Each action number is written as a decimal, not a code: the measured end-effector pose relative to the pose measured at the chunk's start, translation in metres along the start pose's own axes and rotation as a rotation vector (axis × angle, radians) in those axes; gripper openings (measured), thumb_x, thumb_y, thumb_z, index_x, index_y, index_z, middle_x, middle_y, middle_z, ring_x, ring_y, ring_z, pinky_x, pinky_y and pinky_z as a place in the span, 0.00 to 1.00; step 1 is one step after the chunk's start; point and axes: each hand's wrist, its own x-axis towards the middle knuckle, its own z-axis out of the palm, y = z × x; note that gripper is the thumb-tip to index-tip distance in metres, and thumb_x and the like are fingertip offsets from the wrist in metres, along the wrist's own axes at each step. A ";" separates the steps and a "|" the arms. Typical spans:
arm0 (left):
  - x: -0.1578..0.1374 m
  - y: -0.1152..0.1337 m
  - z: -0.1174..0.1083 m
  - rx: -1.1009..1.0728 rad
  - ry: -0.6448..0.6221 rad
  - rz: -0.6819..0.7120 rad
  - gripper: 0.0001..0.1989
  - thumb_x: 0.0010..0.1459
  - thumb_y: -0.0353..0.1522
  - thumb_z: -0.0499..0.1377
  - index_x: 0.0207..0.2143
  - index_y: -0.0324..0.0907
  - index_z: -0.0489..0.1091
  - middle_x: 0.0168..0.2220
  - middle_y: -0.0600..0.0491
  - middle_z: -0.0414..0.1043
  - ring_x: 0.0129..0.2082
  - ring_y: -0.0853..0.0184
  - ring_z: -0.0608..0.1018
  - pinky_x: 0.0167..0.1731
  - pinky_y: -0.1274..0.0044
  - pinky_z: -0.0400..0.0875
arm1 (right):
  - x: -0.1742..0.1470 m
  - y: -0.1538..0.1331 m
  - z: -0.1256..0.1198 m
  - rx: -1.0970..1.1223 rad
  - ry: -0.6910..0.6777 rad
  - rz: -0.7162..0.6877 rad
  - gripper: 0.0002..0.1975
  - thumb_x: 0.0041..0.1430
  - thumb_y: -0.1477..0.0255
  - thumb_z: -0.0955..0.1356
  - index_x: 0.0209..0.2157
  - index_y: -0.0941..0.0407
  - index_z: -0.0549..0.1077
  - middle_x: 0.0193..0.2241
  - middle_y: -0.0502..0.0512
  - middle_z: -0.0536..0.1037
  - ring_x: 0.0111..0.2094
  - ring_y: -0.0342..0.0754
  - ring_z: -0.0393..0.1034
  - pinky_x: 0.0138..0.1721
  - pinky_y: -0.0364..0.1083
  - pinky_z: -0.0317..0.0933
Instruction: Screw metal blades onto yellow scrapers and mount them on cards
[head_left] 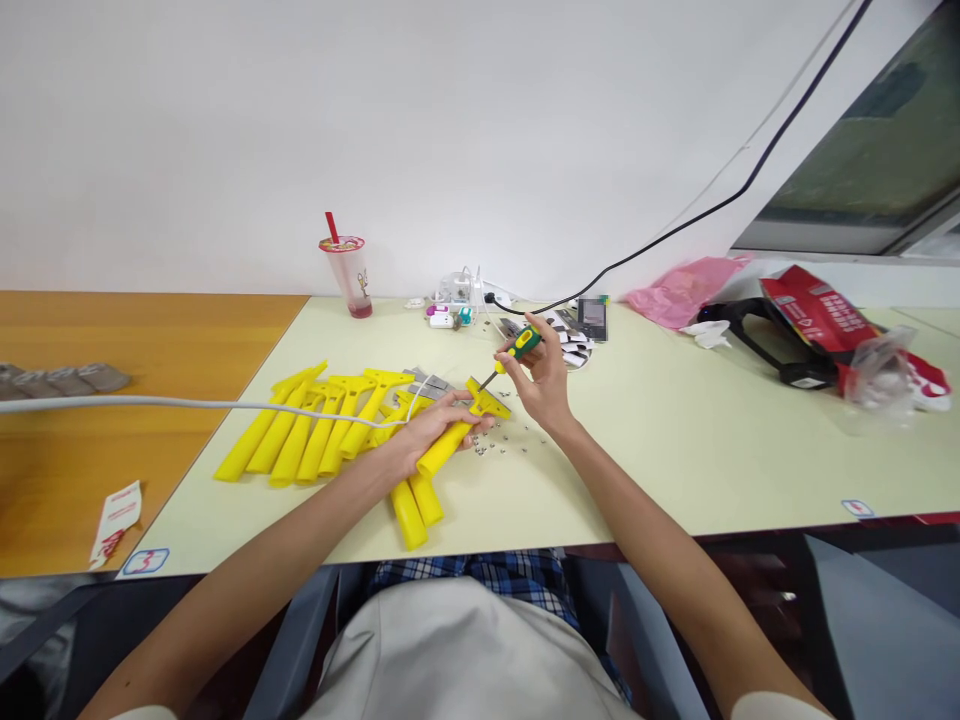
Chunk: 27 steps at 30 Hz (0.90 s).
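Note:
In my left hand [435,428] is a yellow plastic scraper [448,448], its wide head pointing up and right. My right hand [547,378] grips a green and yellow screwdriver [525,343], its shaft slanting down to the scraper's head. Whether the tip sits in a screw is too small to tell. Small loose screws [501,437] are scattered on the table beside the scraper. To the left lies a row of similar yellow scrapers [307,430], and two more yellow handles [409,515] lie below my left hand. Flat grey metal pieces [429,383] lie behind them.
A cup with a red straw [351,280] stands by the wall near a power strip [457,288]. A white cable [225,404] crosses over the left scrapers. At right are a pink bag [686,290], a black headset-like object [750,340] and a red package [825,315].

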 end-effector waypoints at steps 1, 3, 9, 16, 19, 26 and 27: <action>0.000 0.000 0.000 0.004 -0.006 0.001 0.31 0.53 0.17 0.68 0.55 0.45 0.64 0.48 0.41 0.84 0.38 0.61 0.89 0.21 0.83 0.72 | 0.000 0.000 0.000 -0.018 0.022 -0.006 0.34 0.73 0.58 0.74 0.74 0.41 0.63 0.46 0.56 0.81 0.45 0.55 0.81 0.50 0.58 0.81; 0.001 -0.001 0.000 0.011 -0.011 0.001 0.30 0.52 0.18 0.68 0.54 0.45 0.64 0.47 0.41 0.84 0.38 0.60 0.89 0.21 0.83 0.72 | 0.001 -0.001 -0.001 -0.008 0.025 -0.008 0.33 0.75 0.57 0.72 0.75 0.41 0.62 0.48 0.57 0.81 0.48 0.55 0.81 0.52 0.59 0.80; 0.002 -0.002 -0.002 -0.017 0.015 0.017 0.29 0.51 0.17 0.68 0.51 0.45 0.64 0.47 0.41 0.84 0.39 0.59 0.89 0.20 0.84 0.71 | 0.002 -0.002 -0.001 0.035 -0.004 0.054 0.35 0.73 0.53 0.73 0.75 0.40 0.61 0.50 0.58 0.81 0.46 0.55 0.83 0.49 0.58 0.82; 0.002 -0.001 -0.001 -0.017 0.021 0.011 0.28 0.51 0.17 0.67 0.50 0.45 0.64 0.47 0.42 0.84 0.38 0.61 0.89 0.20 0.84 0.71 | 0.001 0.000 -0.002 0.065 -0.058 0.038 0.32 0.76 0.53 0.69 0.75 0.41 0.61 0.56 0.60 0.80 0.54 0.57 0.82 0.55 0.61 0.80; 0.002 -0.001 -0.002 -0.023 0.033 0.021 0.27 0.51 0.17 0.66 0.50 0.45 0.64 0.47 0.42 0.84 0.38 0.61 0.89 0.19 0.84 0.70 | 0.002 0.001 -0.002 0.048 -0.037 0.064 0.33 0.72 0.52 0.73 0.73 0.42 0.64 0.50 0.57 0.82 0.47 0.55 0.83 0.51 0.58 0.82; 0.003 -0.001 -0.002 -0.003 0.027 0.018 0.29 0.50 0.17 0.69 0.50 0.45 0.65 0.47 0.42 0.84 0.38 0.61 0.89 0.20 0.84 0.71 | 0.003 -0.001 -0.003 0.063 -0.034 0.048 0.34 0.74 0.51 0.71 0.75 0.41 0.61 0.56 0.60 0.80 0.53 0.56 0.82 0.54 0.59 0.80; 0.003 -0.001 -0.002 -0.006 0.032 0.021 0.28 0.51 0.17 0.69 0.50 0.45 0.65 0.47 0.42 0.84 0.38 0.61 0.89 0.20 0.84 0.71 | 0.003 -0.002 -0.003 0.072 -0.053 0.051 0.34 0.75 0.52 0.70 0.75 0.41 0.60 0.58 0.60 0.79 0.53 0.56 0.82 0.55 0.59 0.80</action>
